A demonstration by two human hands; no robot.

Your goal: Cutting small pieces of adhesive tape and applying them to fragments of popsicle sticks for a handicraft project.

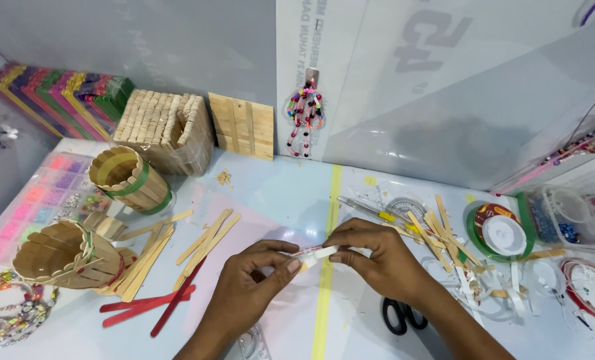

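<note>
Closest to me, black scissors (399,315) lie on the table (277,193) by the right wrist. Just above them both hands meet: the left hand (247,283) and right hand (377,257) each pinch an end of a small white strip (313,251), fingers narrow around it, held just over the yellow line (325,293). It looks like peeling or unrolling; that calls for a steady pull apart. Further off lie loose wooden sticks (204,243), red sticks (151,303), stick-built cups (127,179) and a tape roll (503,233).
</note>
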